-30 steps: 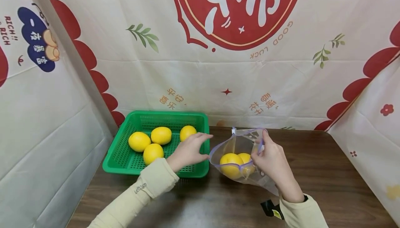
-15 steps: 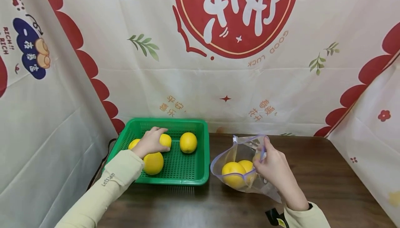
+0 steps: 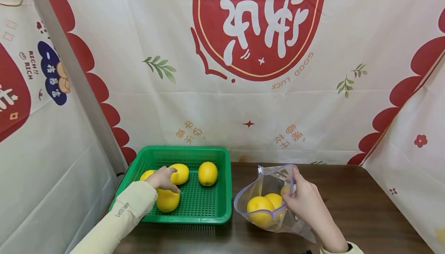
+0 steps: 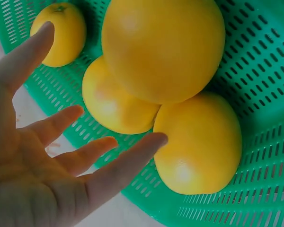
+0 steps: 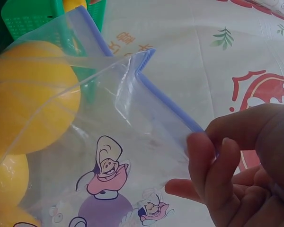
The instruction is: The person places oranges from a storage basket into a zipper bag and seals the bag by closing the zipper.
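My left hand (image 3: 164,179) is over the left part of a green plastic basket (image 3: 227,196), fingers spread among several yellow citrus fruits. The nearest fruit (image 3: 168,202) lies just below the hand, and another fruit (image 3: 180,174) sits behind it. In the left wrist view, one fingertip overlaps a fruit (image 4: 199,146) and the palm holds nothing. My right hand (image 3: 306,202) pinches the purple-edged rim of a clear zip bag (image 5: 151,156). The bag's mouth gapes toward the basket, with yellow fruits (image 3: 260,207) inside. Cartoon figures are printed on its side.
A lone fruit (image 3: 208,173) lies in the basket's right part. Basket and bag are side by side on a dark wooden table (image 3: 361,203). Printed cloth (image 3: 250,142) hangs behind the table and along both sides.
My left hand has moved left from beside the bag's mouth to over the basket's left fruits, then slightly nearer me. The right hand keeps its pinch on the bag. The head view has tilted up.
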Available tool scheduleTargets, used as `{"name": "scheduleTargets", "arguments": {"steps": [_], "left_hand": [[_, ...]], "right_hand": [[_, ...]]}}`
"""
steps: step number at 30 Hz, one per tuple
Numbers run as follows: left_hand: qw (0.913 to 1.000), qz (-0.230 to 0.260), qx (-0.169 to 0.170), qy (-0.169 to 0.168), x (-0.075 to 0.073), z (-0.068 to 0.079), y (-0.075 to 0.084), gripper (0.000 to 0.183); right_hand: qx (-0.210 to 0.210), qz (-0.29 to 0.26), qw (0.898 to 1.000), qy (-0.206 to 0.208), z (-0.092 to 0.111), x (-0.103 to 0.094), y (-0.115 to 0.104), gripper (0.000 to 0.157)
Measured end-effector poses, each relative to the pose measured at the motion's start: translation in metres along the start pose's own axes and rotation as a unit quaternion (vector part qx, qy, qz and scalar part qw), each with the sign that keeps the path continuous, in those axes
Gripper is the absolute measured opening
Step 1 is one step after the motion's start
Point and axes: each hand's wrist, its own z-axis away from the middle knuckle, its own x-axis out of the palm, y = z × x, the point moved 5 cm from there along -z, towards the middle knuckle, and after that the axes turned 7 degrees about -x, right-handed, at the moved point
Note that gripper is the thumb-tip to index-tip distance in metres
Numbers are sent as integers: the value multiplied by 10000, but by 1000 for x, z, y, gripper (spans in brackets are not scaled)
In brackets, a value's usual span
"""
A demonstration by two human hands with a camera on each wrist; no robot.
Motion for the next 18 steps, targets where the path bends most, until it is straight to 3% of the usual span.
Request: {"name": "scheduleTargets", "arguments": {"steps": [7,18], "left_hand": [[9993,12,-260,-277,18,-3,-4,74],[9980,-77,-401,-481,33,11,0,63]], "right_hand": [[127,-94,9998,-99,7,1,3,68],[68,-79,9999,-71,15,4,6,68]]}}
